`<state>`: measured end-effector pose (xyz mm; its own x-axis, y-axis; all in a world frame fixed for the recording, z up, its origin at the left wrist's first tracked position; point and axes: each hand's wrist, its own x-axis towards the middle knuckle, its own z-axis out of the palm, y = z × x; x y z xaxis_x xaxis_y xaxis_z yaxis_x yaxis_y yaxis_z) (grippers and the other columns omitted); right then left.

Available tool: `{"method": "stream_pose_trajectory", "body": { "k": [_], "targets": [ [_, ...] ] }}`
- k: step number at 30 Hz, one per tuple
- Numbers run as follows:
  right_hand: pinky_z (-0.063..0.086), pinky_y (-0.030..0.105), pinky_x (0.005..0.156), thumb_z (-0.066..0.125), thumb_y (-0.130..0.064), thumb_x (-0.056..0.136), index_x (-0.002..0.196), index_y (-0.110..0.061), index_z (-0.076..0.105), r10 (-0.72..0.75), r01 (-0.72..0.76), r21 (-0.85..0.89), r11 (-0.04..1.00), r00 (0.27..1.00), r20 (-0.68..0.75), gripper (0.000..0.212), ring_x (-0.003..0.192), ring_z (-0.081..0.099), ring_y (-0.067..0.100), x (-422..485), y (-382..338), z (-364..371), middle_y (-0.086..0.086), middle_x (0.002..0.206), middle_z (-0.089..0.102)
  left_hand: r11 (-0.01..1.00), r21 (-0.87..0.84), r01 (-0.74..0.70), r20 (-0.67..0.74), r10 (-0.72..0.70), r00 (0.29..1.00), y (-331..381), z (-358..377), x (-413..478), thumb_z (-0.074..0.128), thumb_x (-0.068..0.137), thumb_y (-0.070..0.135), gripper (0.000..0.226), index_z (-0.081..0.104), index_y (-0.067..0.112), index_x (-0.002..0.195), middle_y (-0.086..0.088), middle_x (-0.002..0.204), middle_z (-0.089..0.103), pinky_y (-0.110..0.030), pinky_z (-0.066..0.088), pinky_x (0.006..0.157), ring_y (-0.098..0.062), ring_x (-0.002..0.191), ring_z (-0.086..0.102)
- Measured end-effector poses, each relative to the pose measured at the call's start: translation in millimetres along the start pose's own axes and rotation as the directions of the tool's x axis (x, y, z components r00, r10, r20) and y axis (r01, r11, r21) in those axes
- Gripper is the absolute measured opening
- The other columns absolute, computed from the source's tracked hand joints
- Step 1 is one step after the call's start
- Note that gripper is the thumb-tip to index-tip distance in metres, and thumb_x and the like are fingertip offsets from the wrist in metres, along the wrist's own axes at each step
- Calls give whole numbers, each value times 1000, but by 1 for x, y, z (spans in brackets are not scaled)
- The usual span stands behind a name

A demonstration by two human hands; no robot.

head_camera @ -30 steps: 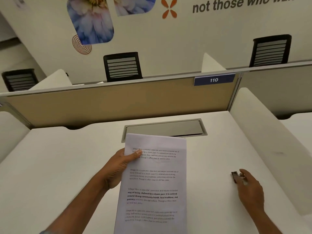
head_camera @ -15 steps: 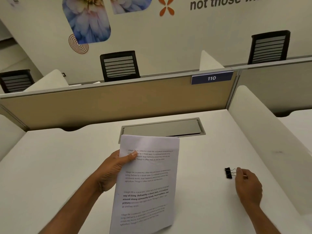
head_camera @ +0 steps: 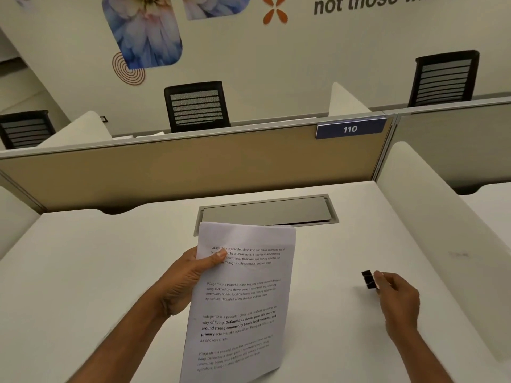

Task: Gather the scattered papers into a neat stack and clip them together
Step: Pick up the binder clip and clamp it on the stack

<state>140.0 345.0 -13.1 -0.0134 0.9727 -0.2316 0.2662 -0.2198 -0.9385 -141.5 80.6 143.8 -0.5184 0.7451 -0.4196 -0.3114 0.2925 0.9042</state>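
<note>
Paper stack [head_camera: 243,294] held upright-tilted in left hand [head_camera: 182,280], thumb over its top-left text, other fingers hidden behind; bottom edge cut off by frame, sheet count unclear. White pages, edges aligned, printed paragraphs starting "Village life is a peaceful...", one part bold. Right hand [head_camera: 398,299], well to the right of the stack, pinches a black binder clip [head_camera: 369,279], probably just above the desk [head_camera: 83,272]. Beyond the hands: blue tag [head_camera: 350,129] reading "110"; wall lettering [head_camera: 387,4] cropped, "not those who".
</note>
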Motion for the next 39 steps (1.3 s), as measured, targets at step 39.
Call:
{"method": "stream_pose_trajectory", "body": {
  "k": [39],
  "targets": [
    [56,42,86,81,-12,75,83,7,78,-566,363,471,804,225,793,21,91,62,20,-258,-246,140,9,95,63,992,65,-106,140,96,985,24,-101,-115,68,90,30,33,70,20,122,-8,112,80,-40,63,83,-27,99,77]
  ]
}}
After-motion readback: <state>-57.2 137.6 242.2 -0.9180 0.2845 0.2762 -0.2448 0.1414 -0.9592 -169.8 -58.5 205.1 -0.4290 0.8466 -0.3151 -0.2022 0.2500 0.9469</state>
